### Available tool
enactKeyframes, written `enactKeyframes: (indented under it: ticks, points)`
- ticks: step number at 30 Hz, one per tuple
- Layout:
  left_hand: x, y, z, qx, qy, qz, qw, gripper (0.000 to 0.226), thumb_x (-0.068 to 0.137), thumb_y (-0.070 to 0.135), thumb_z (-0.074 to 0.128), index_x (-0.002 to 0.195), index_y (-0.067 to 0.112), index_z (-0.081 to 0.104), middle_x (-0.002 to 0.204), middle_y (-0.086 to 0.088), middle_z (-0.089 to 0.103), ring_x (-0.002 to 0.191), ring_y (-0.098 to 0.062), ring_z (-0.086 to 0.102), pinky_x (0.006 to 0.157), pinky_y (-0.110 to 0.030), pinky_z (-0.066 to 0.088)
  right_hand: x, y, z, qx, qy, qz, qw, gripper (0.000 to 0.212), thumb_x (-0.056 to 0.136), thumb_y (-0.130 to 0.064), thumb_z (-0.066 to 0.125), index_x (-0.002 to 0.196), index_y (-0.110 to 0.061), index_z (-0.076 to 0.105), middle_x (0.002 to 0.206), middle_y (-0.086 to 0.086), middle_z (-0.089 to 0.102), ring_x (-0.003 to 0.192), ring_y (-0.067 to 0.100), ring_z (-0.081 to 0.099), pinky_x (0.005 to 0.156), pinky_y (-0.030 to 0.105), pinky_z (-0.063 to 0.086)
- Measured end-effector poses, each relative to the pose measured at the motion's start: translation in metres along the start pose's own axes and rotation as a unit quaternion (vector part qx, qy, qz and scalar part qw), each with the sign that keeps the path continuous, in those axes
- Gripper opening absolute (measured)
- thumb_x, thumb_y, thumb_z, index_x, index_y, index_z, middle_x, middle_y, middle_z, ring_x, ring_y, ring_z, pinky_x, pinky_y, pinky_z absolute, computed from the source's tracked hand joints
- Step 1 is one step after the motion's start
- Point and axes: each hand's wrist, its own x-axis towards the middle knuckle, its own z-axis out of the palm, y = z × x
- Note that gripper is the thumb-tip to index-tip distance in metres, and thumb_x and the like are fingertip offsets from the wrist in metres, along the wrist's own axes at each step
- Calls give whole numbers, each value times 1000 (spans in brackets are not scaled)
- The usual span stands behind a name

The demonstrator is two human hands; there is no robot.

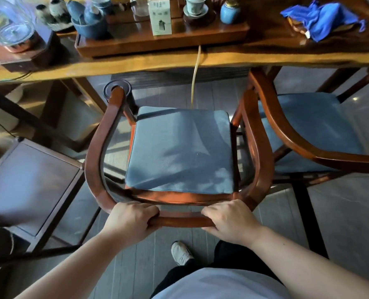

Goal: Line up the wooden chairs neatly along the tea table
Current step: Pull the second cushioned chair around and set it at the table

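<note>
Nearest the camera, two bare forearms reach forward and slightly inward from the lower corners. The left hand [131, 221] and the right hand [229, 220] both rest palm-down on the curved back rail of a reddish-brown wooden armchair with a grey-blue seat cushion [180, 152]. Each hand's fingers are clamped over the rail's top, knuckles up, thumbs tucked beneath; a short bare stretch of rail lies between the two hands. Below them, a white shoe [181, 253] stands on the grey plank floor [340, 212].

The held chair faces the long wooden bench [233, 59], its front edge near the bench's edge but not under it. Just beside it on the right stands a second wooden armchair with a grey-blue cushion [308, 126], the two armrests almost touching. To the left sits a dark square wooden stool [28, 182], apart from the chair and angled. On the bench lie a wooden tea tray [164, 39] with blue and white cups, and a crumpled blue cloth [323, 17].
</note>
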Motion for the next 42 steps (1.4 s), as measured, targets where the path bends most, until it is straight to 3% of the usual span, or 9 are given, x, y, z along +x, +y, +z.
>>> enactKeyframes:
  ticks: [11, 20, 33, 42]
  points:
    - [70, 4, 0, 34, 13, 4, 999, 32, 55, 50, 77, 71, 27, 61, 60, 10, 63, 52, -19, 61, 40, -25, 39, 30, 68, -33, -40, 2, 16, 999, 41, 74, -58, 48, 90, -25, 65, 79, -5, 72, 70, 23, 68, 53, 34, 51]
    - [111, -15, -5, 54, 26, -6, 998, 33, 63, 57, 61, 70, 25, 59, 61, 10, 63, 54, -20, 61, 41, -25, 39, 64, 104, -47, -62, 15, -8, 998, 32, 73, -53, 67, 89, -25, 65, 75, -4, 71, 67, 25, 67, 52, 32, 48]
    - [127, -8, -15, 94, 14, -29, 995, 36, 48, 53, 83, 66, 30, 62, 56, 13, 61, 47, -16, 58, 38, -21, 34, 73, 111, -54, -21, 20, 14, 999, 31, 70, -45, 76, 89, -23, 66, 75, 0, 73, 68, 30, 68, 57, 37, 51]
    - [114, -6, -9, 68, 17, -28, 997, 33, 58, 56, 74, 71, 28, 62, 61, 12, 63, 54, -18, 61, 42, -25, 41, 61, 101, -52, -16, 33, 14, 999, 33, 64, -45, 80, 86, -23, 67, 69, -2, 72, 61, 29, 67, 51, 37, 52]
